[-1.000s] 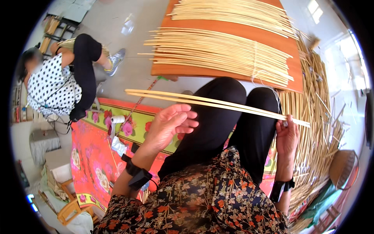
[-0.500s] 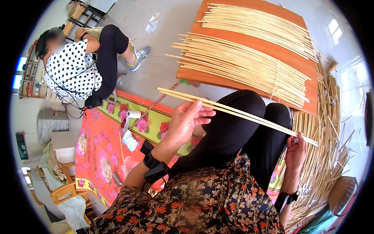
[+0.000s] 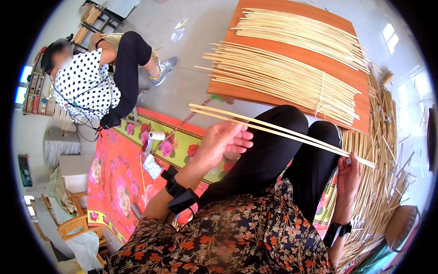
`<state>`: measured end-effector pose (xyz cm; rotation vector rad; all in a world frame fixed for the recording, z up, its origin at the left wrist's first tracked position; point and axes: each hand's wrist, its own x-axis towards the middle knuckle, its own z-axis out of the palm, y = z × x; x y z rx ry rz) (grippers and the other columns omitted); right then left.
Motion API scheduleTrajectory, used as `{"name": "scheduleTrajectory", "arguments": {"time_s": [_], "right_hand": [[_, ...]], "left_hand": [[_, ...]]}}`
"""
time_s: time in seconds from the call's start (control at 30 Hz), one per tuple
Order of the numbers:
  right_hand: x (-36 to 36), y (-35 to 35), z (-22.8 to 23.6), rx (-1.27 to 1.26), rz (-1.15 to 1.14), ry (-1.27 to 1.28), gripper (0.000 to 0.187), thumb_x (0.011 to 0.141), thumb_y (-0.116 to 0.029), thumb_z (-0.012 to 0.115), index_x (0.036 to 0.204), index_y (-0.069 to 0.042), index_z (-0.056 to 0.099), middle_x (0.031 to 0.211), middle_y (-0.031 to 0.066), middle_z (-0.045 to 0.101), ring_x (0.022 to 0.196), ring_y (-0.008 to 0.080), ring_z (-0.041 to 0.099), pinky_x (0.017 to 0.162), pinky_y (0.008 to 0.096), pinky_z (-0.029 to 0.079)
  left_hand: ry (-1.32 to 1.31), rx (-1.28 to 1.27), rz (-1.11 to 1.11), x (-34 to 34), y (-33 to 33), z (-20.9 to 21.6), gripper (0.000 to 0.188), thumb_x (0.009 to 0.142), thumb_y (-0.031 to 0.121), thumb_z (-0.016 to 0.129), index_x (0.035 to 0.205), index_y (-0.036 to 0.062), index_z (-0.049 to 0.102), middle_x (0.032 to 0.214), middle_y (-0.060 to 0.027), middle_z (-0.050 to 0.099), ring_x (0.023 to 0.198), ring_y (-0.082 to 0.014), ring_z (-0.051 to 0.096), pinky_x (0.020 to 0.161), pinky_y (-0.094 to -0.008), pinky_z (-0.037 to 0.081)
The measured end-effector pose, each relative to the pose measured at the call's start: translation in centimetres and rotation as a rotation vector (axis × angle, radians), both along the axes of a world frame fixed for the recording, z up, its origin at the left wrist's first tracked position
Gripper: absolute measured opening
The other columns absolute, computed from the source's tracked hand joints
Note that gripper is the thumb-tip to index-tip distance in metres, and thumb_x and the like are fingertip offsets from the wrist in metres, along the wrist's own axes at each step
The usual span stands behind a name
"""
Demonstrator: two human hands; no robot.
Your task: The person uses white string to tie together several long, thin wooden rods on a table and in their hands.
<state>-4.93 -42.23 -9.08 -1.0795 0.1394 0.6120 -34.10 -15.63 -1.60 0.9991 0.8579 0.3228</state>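
Two long, thin pale stalks (image 3: 289, 132) stretch across above my lap, slanting down to the right and spread apart at their left end. My right hand (image 3: 348, 178) pinches both close to their right ends. Beneath their left part is my left hand (image 3: 223, 142), its fingers apart and the thumb beside the lower stalk; whether it touches that stalk is hard to see. In front of me, a near row of similar stalks (image 3: 285, 75), with a thin white string (image 3: 323, 89) across its right part, and a far row (image 3: 301, 34) lie on a brown table (image 3: 319, 62).
A large heap of stalks (image 3: 374, 182) lies on the floor at the right, near a woven basket (image 3: 401, 228). At the left a red floral cloth (image 3: 109, 182) carries a white thread spool (image 3: 157, 135). Another person (image 3: 86, 77) sits at the far left, holding woven stalks.
The left ends of the two stalks have spread farther apart. My left thumb has come off the upper stalk, while my right hand keeps its pinch and has shifted slightly.
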Motion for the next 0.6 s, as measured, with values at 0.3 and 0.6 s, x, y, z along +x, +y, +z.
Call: {"name": "scheduleTrajectory", "arguments": {"time_s": [0.3,0.6], "right_hand": [[-0.1,0.3,0.1,0.029,0.036,-0.021,0.015,0.090,-0.013,0.064,0.101,-0.004,0.058,0.087,0.0054,0.064,0.074,0.0183,0.066,0.067,0.0297,0.058],[0.1,0.5,0.2,0.044,0.024,-0.048,0.015,0.090,-0.015,0.063,0.102,-0.005,0.060,0.087,0.0048,0.064,0.076,0.0176,0.067,0.069,0.0296,0.058]], "left_hand": [[0.138,1.479,-0.252,1.8,1.9,4.2,0.011,0.083,0.010,0.067,0.090,0.0023,0.066,0.077,-0.0071,0.065,0.068,-0.0201,0.063,0.062,-0.0317,0.051],[0.370,1.193,-0.609,1.9,6.8,4.9,0.015,0.084,0.008,0.066,0.095,-0.0017,0.067,0.077,-0.0070,0.058,0.065,-0.0158,0.055,0.061,-0.0280,0.044]]}}
